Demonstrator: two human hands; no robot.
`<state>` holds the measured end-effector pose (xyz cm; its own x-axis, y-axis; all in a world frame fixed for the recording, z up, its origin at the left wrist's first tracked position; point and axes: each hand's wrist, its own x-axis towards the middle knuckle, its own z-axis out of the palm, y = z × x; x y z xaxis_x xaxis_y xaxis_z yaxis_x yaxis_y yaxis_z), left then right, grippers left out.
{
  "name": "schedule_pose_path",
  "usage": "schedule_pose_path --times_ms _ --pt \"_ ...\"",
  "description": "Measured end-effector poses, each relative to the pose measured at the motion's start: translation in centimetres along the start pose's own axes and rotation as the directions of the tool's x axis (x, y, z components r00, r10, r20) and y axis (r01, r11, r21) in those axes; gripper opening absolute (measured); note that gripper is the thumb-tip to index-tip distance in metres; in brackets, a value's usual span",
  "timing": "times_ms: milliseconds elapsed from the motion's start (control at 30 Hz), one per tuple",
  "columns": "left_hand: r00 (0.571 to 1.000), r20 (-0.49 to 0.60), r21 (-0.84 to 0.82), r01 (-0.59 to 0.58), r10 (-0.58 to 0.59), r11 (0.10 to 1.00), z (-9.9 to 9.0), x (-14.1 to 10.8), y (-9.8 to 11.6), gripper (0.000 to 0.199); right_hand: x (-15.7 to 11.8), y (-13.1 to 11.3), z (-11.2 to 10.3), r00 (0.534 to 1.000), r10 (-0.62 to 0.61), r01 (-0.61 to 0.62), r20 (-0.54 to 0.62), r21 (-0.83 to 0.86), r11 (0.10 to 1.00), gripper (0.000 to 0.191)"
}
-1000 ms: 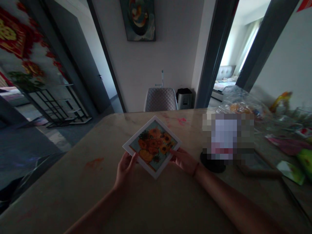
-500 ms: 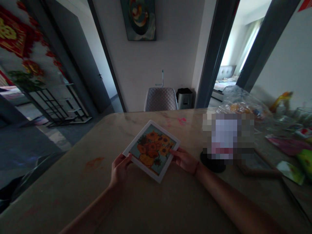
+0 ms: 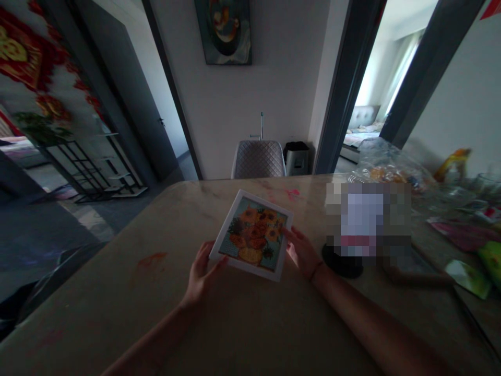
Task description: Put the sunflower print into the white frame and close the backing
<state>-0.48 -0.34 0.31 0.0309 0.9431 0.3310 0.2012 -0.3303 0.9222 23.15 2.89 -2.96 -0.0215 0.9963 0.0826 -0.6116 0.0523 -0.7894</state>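
Observation:
A white-framed sunflower picture (image 3: 256,235) is held face up above the table (image 3: 172,219), tilted a little. My left hand (image 3: 203,274) grips its lower left corner, with the thumb on the frame's front edge. At the right edge my right hand (image 3: 300,251) holds it, fingertips over the border and the rest of the fingers partly hidden behind. A thin dark band circles my right wrist.
To the right stand a pixelated object on a round black base (image 3: 342,263), a brown-edged tray (image 3: 426,277), a clear plastic bag (image 3: 391,162) and green packaging (image 3: 467,277). A quilted chair (image 3: 259,159) is behind the table's far edge.
The framed picture has turned clockwise and shifted slightly right, its lower edge now closer to level. My left hand has moved right and up a little with it; my right hand has moved slightly right.

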Motion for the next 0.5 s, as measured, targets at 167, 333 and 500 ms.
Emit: schedule_pose_path --times_ms 167,333,500 --pt "0.997 0.006 0.033 -0.082 0.082 0.996 0.0 -0.5 0.8 0.046 -0.1 -1.0 0.5 0.998 -0.057 0.056 0.03 0.022 0.998 0.026" --pt "0.983 0.088 -0.227 0.177 -0.161 0.958 0.3 -0.7 0.1 0.061 -0.4 -2.0 1.3 0.996 -0.076 0.073 0.054 0.057 0.996 0.023" --pt "0.985 0.026 -0.321 0.169 -0.17 0.932 0.3 0.4 -0.9 0.069 -0.7 -1.7 1.3 0.999 -0.002 0.002 0.033 0.016 1.0 0.027"
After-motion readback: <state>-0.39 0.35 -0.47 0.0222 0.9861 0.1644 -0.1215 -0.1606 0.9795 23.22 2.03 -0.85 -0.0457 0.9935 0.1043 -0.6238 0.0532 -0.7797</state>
